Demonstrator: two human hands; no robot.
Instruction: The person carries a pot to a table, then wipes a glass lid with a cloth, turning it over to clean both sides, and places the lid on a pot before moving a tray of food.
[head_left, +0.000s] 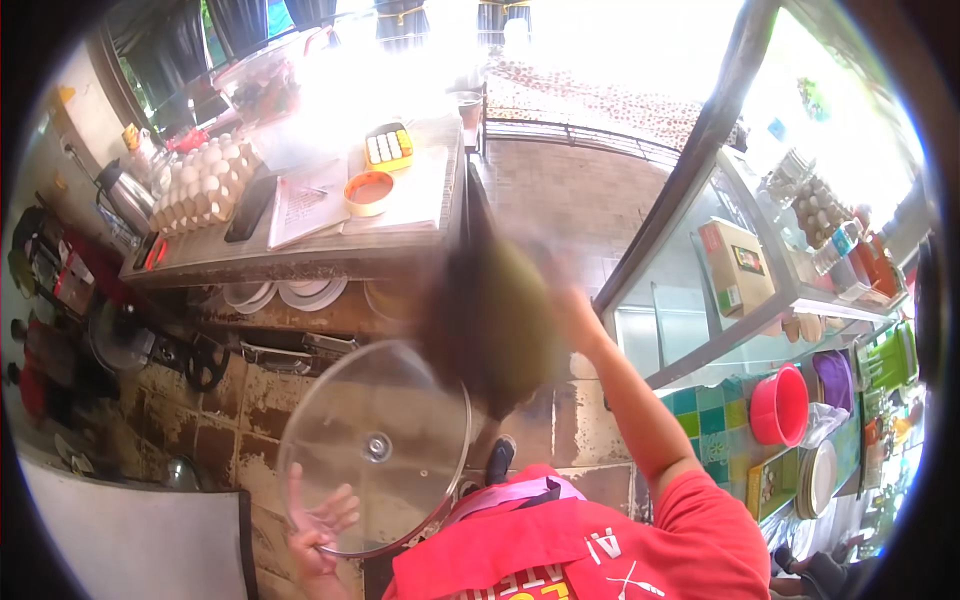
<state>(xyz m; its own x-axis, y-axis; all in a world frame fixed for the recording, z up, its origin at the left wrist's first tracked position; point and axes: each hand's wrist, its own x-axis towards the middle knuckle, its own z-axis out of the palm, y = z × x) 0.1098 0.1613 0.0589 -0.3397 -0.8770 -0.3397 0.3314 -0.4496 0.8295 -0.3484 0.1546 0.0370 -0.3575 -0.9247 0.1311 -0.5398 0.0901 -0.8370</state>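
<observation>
A large round glass pot lid (405, 465) with a metal rim and a central metal fitting is at the lower left. My left hand (319, 525) holds it by its lower left edge, some fingers spread against the glass. A big, dark, rounded object (487, 322) with a greenish-brown side fills the centre, too blurred to name; a dark narrow part rises from its top. My right hand (571, 311) is blurred at its right edge, and the fingers cannot be made out. My red shirt (487, 551) shows below.
A counter (300, 262) bears egg trays (202, 187), papers (307, 202) and an orange-rimmed bowl (369, 193); plates (311, 294) sit beneath. At right stand a glass display case (682, 300) and a checkered table with a pink basin (780, 405). A white surface (142, 540) lies lower left.
</observation>
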